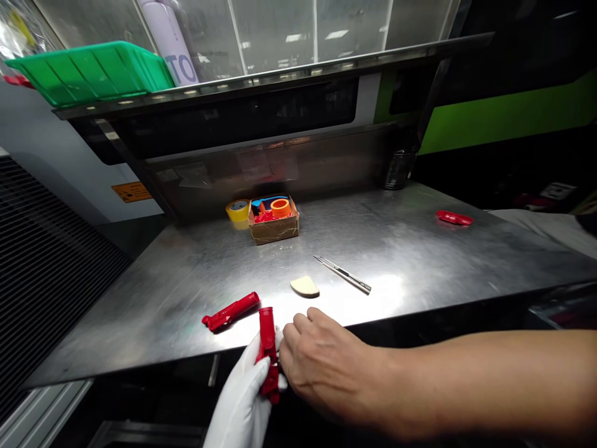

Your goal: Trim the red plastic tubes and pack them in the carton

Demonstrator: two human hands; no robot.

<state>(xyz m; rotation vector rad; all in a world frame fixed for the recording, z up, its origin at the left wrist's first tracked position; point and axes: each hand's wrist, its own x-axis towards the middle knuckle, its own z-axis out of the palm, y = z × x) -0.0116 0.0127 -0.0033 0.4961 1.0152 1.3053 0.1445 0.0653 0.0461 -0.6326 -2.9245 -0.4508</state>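
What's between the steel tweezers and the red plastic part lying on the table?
A cream foam wedge lies between the steel tweezers and the red plastic part, in the head view.

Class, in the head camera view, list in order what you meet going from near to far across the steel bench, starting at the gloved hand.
white-gloved left hand → red plastic tubular part → cream wedge-shaped sponge → long steel tweezers → brown cardboard box → dark glass jar

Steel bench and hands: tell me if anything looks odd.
The left hand wears a white glove; the right hand is bare. One red plastic part lies alone at the far right of the steel bench.
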